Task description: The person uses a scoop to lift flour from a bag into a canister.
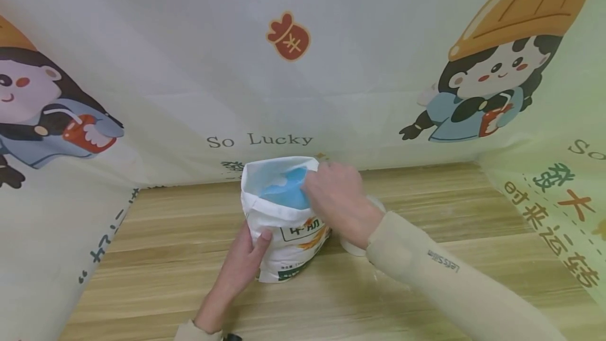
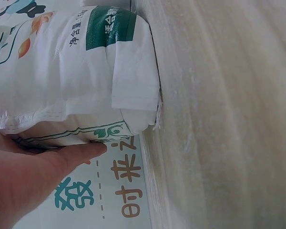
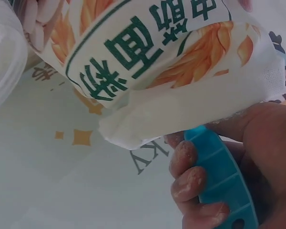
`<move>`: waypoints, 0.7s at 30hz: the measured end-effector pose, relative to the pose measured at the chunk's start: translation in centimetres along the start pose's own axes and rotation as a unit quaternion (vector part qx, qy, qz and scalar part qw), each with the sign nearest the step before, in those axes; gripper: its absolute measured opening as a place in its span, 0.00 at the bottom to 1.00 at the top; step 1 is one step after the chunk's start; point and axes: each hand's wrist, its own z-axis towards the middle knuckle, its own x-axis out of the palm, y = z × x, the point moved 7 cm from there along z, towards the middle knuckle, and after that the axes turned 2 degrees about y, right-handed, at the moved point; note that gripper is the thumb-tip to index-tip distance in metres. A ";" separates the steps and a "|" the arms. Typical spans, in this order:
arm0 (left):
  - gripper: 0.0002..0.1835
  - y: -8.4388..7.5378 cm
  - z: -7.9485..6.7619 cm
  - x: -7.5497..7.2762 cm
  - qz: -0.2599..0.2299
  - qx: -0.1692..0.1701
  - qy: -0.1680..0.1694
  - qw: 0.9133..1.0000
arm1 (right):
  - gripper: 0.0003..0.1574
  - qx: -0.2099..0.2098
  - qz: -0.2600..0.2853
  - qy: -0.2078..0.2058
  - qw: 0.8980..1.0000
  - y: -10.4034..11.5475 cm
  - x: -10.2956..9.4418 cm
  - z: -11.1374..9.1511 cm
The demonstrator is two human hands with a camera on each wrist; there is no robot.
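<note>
A white flour bag with printed wheat ears stands on the table, its top rolled open. My left hand grips the bag's left side, thumb at the front; in the right wrist view the fingers lie against its far side. Inside the bag's mouth is a blue scoop, whose lower part I cannot make out. My right hand is over the bag's right rim, fingers curled round the scoop's ribbed blue handle. White powder dusts those fingertips.
A whitish tub stands just right of the bag, partly behind my right wrist; in the right wrist view the tub appears to contain white powder. The wood-grain table is bounded by printed cloth at the back and sides.
</note>
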 end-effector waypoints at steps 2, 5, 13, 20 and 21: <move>0.25 0.0 0.0 0.0 -0.002 0.004 0.001 1.000 | 0.13 0.005 0.015 0.008 1.000 -0.4 0.2 -0.1; 0.25 -0.1 0.0 0.1 -0.010 0.004 0.005 1.000 | 0.18 0.015 0.047 0.027 0.998 -1.1 -0.1 -0.1; 0.23 0.1 0.0 0.0 -0.007 -0.001 0.001 1.000 | 0.15 -0.032 -0.012 0.011 0.999 -1.0 -4.2 -0.6; 0.23 0.2 0.0 0.0 0.000 -0.007 0.000 1.000 | 0.11 -0.066 -0.075 0.030 0.995 0.6 -4.5 -0.6; 0.23 0.2 0.1 0.0 0.000 -0.007 0.000 1.000 | 0.12 -0.069 -0.074 0.024 0.995 0.7 -4.5 -0.6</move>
